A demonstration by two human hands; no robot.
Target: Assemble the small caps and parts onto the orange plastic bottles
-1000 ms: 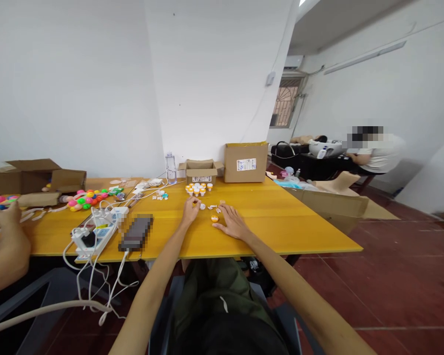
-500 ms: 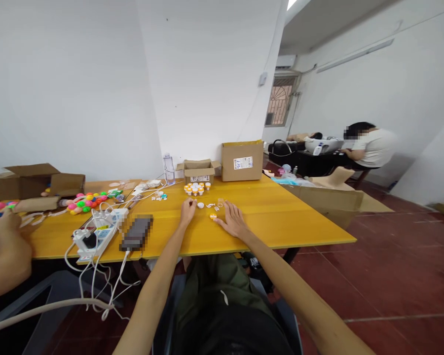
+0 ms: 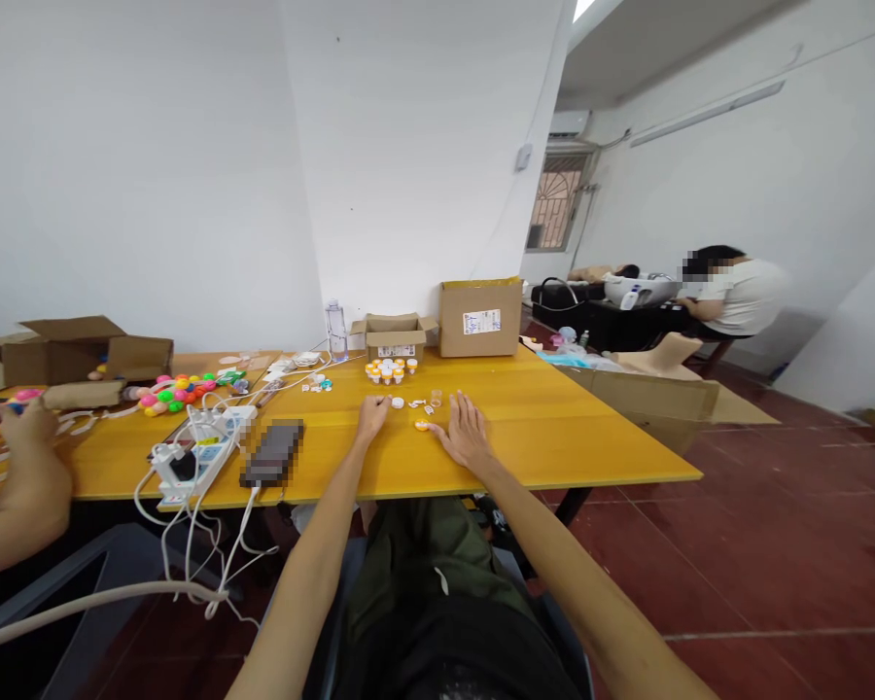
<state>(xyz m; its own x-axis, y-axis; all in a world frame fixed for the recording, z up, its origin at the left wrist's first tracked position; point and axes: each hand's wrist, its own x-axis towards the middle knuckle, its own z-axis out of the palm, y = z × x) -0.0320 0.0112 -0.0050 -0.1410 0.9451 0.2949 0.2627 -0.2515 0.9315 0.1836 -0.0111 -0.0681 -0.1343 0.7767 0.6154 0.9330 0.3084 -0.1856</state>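
Observation:
My left hand point(image 3: 372, 418) rests on the table with its fingers curled closed, and whatever they may hold is hidden. Just right of its fingertips lies a small round white piece point(image 3: 398, 402). My right hand point(image 3: 468, 433) lies flat with the fingers stretched out. Its thumb tip reaches a small orange-and-white round piece point(image 3: 421, 425), apparently touching it. Between the hands are small white plastic parts point(image 3: 429, 410) and a clear ring-like piece point(image 3: 436, 398). Beyond them stands a cluster of orange-and-white pieces with round white tops point(image 3: 388, 369).
An open cardboard box point(image 3: 394, 340) and a taller carton point(image 3: 479, 321) stand at the back beside a clear bottle point(image 3: 336, 331). Leftward lie a phone point(image 3: 273, 455), a power strip point(image 3: 211, 457) with cables, and colourful balls point(image 3: 179, 394). Another person's hand point(image 3: 29, 433) is at far left.
The view has shifted slightly. My right hand's fingers are stretched a little further forward by the clear piece. My left hand stays closed in the same place.

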